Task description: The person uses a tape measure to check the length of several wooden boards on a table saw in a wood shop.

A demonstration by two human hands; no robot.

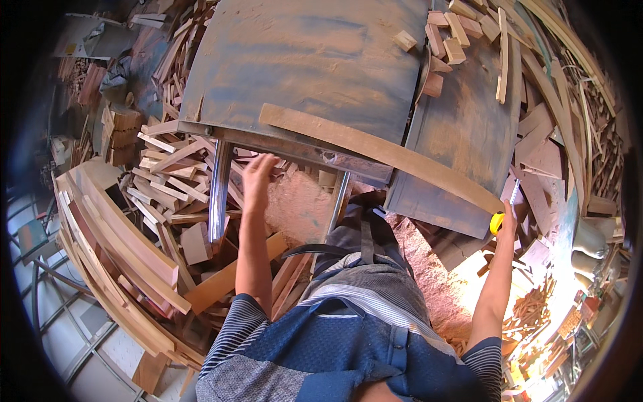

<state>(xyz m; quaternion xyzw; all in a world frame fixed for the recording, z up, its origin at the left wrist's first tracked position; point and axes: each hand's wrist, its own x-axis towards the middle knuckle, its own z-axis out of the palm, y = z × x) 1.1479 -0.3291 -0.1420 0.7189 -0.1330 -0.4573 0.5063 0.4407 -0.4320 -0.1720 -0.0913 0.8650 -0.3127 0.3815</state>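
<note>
My right hand [507, 221] grips a yellow tape measure [496, 223] at the right end of a long wooden board [377, 149]. A short length of its pale blade [515, 192] sticks out past my fingers. The board looks bowed, though the lens bends edges too. It lies across the front of a dusty metal machine table [301, 65]. My left hand [258, 173] hangs just in front of the table's front edge, left of centre. Its fingers are loosely bent, apart from the thumb, and nothing shows in them.
Wood offcuts [452, 37] lie at the table's back right, beside a slot [416, 95]. Two metal rails [219, 193] jut from the front edge towards me. Curved boards [120, 241] are stacked at left, near heaped scrap wood [171, 181]. Sawdust [301, 203] covers the floor.
</note>
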